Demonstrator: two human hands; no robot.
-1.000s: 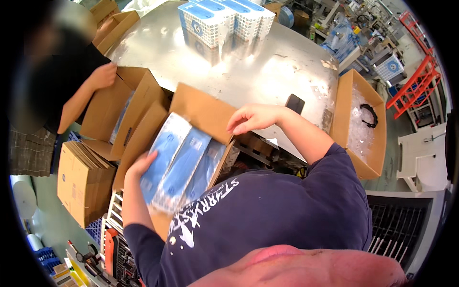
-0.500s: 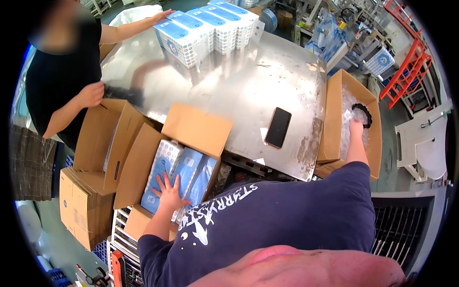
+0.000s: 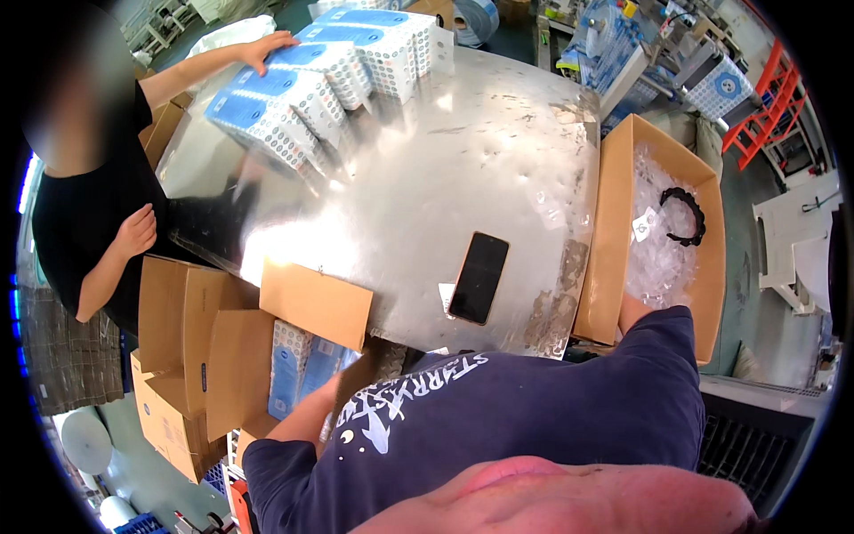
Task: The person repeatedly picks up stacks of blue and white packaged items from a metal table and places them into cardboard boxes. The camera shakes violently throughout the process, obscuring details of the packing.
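Note:
My left forearm (image 3: 310, 420) reaches to an open cardboard carton (image 3: 316, 298) at the near left, where blue and white packs (image 3: 307, 360) stand side by side. A brown flap and my shirt hide the left hand's fingers. On the right, my right hand (image 3: 631, 311) is mostly hidden at the near side of another open carton (image 3: 607, 236), so its fingers do not show. That carton holds clear crinkled plastic (image 3: 660, 267), a black braided ring (image 3: 698, 218) and a small white tag (image 3: 642, 226).
A metal table (image 3: 418, 196) bears a phone (image 3: 480, 278) and a row of blue and white packs (image 3: 267, 102). Across it, a co-worker's hand (image 3: 267, 49) touches the packs. More cartons (image 3: 169, 307) stand at the left; an orange-red frame (image 3: 765, 107) stands far right.
My left hand has left the top of the packs and gone behind the flap. My right hand has drawn back from the black ring. The co-worker's packs have shifted left and nearer.

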